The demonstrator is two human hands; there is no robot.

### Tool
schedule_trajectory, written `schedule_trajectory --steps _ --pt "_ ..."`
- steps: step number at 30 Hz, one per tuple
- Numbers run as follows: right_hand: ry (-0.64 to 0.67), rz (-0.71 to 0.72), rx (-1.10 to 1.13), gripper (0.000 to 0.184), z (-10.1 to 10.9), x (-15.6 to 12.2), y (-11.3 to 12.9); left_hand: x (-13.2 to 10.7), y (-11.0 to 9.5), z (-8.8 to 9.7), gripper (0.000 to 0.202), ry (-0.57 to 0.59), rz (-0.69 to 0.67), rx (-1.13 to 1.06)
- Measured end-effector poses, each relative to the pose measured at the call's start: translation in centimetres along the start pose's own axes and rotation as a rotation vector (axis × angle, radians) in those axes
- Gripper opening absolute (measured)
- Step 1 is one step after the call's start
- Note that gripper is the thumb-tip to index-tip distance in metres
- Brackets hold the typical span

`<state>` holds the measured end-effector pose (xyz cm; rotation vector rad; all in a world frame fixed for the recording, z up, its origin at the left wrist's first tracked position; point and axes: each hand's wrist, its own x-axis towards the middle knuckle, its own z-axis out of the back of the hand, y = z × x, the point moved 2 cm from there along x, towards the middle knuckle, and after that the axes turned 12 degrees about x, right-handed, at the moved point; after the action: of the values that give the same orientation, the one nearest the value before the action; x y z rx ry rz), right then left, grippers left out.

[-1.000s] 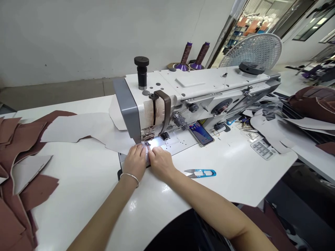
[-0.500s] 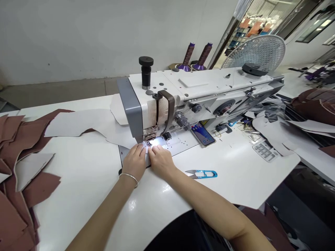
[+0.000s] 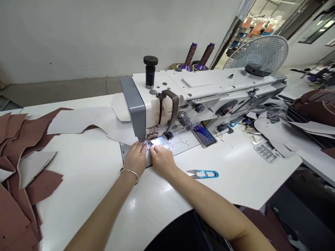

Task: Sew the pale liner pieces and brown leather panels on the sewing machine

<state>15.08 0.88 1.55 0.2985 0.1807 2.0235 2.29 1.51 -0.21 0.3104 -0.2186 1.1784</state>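
A white sewing machine [image 3: 167, 94] stands before me, its lamp lighting the needle area. My left hand [image 3: 135, 159] lies just left of the presser foot [image 3: 150, 142], fingers closed and pressed down on a pale-backed fabric piece [image 3: 119, 131]. This piece stretches left from the machine head over the table. My right hand [image 3: 163, 161] is closed at the right of the foot, fingertips pinching the near edge of the work. Both hands nearly touch. The fingers hide most of the fabric at the needle.
Blue thread snips [image 3: 205, 174] lie right of my hands, and a phone [image 3: 205, 134] leans by the machine bed. Brown fabric pieces [image 3: 18, 195] are piled at left. Two thread cones [image 3: 205, 57] and a fan [image 3: 261, 52] stand behind. More pale pieces [image 3: 274, 134] lie at right.
The view has shifted slightly, so everything sits a little further right. Both hands keep their place at the presser foot, with barely any visible change in the fabric.
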Motion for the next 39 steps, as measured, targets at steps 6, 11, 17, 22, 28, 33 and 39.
schedule_trajectory --steps 6,11,17,22,28,33,39 --pt "-0.057 -0.005 -0.005 0.021 -0.3 -0.1 -0.4 0.4 1.6 0.7 0.03 -0.048 0.002 -0.105" --pt "-0.072 -0.007 0.024 0.018 -0.4 -0.1 -0.8 0.6 3.1 1.2 0.028 0.021 -0.126 -0.127" --pt "-0.076 -0.029 0.075 0.016 0.0 0.2 -0.9 0.0 2.4 1.3 0.023 -0.099 -0.191 -0.009" --pt "-0.097 -0.075 0.253 0.021 0.3 0.6 -1.3 0.1 1.6 0.7 0.022 -0.184 -0.134 -0.063" --pt "-0.116 -0.225 0.401 0.015 0.6 1.4 -1.3 0.2 1.6 0.2 0.027 -0.208 -0.015 -0.3" --pt "-0.094 -0.246 0.283 0.014 0.3 1.2 -1.0 0.2 1.5 0.0 0.029 -0.113 -0.009 -0.24" --pt "-0.089 -0.057 0.108 0.024 0.0 -0.5 -0.9 0.4 1.4 0.1 0.027 -0.047 -0.021 -0.211"
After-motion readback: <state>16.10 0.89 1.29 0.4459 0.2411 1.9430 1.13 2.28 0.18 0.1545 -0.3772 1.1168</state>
